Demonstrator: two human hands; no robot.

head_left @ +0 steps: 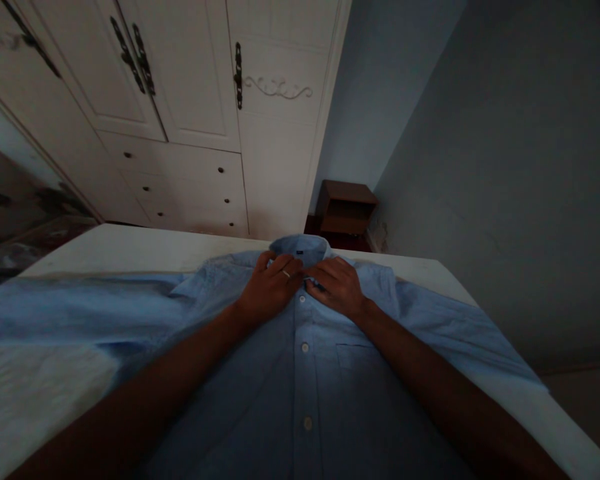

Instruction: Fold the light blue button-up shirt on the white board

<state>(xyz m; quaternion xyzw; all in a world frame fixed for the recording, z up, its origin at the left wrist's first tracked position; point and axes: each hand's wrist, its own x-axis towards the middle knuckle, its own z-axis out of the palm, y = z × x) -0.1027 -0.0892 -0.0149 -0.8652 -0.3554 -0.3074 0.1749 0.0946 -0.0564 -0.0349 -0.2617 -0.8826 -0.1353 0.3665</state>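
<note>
A light blue button-up shirt (260,387) lies front up with its collar (303,243) at the far end and its sleeves spread to both sides. Just below the collar, my left hand (275,283), with a ring on one finger, grips the placket with bent fingers. Opposite it, my right hand (336,285) pinches the other side of the same spot. The fingertips of both hands meet there and cover what lies between them. Further down the placket, a white button (305,347) and others show in a row.
The shirt rests on a white table (145,243). Behind it stands a white wardrobe (195,80) with dark handles and several drawers. A brown nightstand (347,203) sits in the corner by the grey wall (520,167) on the right.
</note>
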